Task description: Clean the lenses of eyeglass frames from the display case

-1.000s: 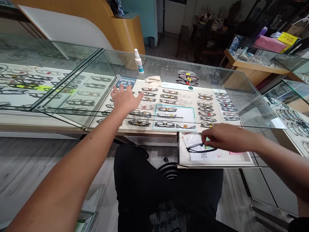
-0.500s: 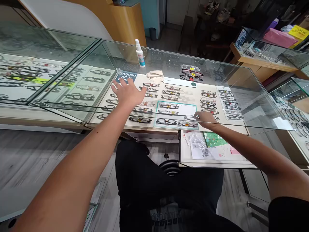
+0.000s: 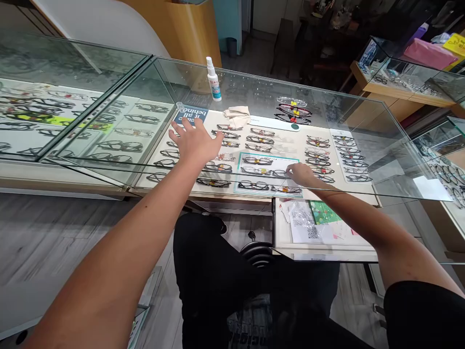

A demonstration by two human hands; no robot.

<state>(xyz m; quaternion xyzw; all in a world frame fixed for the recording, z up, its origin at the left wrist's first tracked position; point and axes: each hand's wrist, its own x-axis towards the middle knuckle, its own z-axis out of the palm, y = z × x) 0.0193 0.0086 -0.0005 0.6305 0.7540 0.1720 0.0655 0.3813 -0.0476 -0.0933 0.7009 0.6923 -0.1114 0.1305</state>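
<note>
My left hand (image 3: 198, 143) rests with fingers spread over the glass display case, above rows of eyeglasses. Inside the case, my right hand (image 3: 300, 173) pinches the end of a pair of eyeglasses (image 3: 279, 173), at the right side of a white mat with a turquoise border (image 3: 298, 162). Other eyeglasses lie about it: a dark pair (image 3: 253, 185) and a pair with an orange tag (image 3: 286, 189) in front, and a column of pairs (image 3: 317, 156) to the right. The fingertips of my right hand are partly hidden.
On the glass top stand a white spray bottle (image 3: 214, 82), a beige cloth (image 3: 237, 116) and several stacked eyeglasses (image 3: 292, 110). An open drawer (image 3: 327, 246) with papers juts out below my right arm. More glass cases (image 3: 403, 82) stand at the right.
My right hand has moved slightly left and up over the mat, with the eyeglasses shifting left too. My left hand stays spread in nearly the same place. The view has shifted slightly.
</note>
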